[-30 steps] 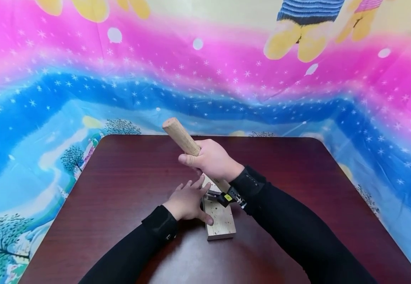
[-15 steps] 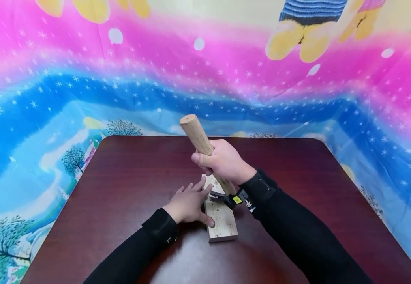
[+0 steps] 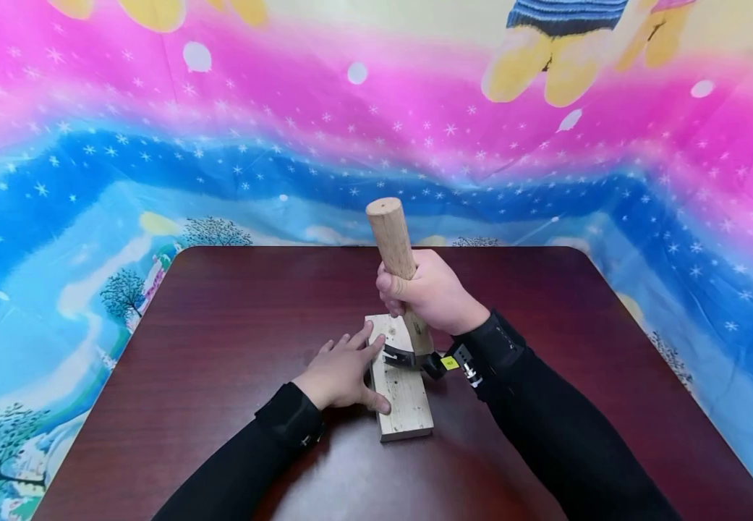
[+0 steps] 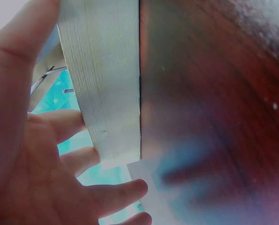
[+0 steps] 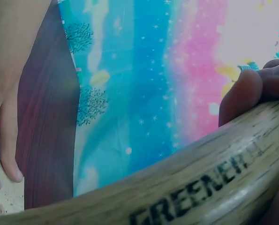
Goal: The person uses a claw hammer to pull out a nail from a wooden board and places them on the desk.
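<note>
The board [image 3: 405, 405] lies flat near the middle of the table [image 3: 220, 362], long from near to far. The left hand [image 3: 340, 373] is at its left side with fingers wide apart, the thumb on the board's near part; it seems to steady the wood and does not grasp it. The right hand [image 3: 437, 293] holds the hammer [image 3: 391, 239] tightly round the handle [image 5: 195, 194], which stands almost upright, leaning a little to the left. The claw [image 3: 398, 357] is over the board and points left. In the left wrist view, what looks like a nail [image 4: 69, 91] sticks out of the wood; whether the claw has caught it, I cannot tell. I judge the step to be prying. The next move probably calls for levering the handle to the right, with the board pressed down firmly.
</note>
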`<action>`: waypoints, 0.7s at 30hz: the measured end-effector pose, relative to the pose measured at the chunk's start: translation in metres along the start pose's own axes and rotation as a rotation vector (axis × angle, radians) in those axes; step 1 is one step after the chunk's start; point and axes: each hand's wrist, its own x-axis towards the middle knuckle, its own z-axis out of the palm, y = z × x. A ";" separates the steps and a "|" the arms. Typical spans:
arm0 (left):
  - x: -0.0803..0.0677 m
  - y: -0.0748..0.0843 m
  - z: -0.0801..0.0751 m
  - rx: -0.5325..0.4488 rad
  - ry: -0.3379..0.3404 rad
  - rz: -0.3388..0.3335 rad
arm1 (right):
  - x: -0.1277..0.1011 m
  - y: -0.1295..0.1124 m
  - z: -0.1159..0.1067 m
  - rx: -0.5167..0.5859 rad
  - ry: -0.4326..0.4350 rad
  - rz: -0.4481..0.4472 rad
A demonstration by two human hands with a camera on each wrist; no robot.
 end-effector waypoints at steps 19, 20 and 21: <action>0.002 -0.002 0.000 0.041 0.010 -0.005 | -0.012 0.010 -0.026 0.209 0.073 -0.089; 0.001 -0.002 0.000 0.044 0.010 -0.006 | -0.012 0.010 -0.027 0.217 0.073 -0.090; 0.001 -0.002 0.000 0.044 0.010 -0.007 | -0.012 0.011 -0.027 0.225 0.070 -0.091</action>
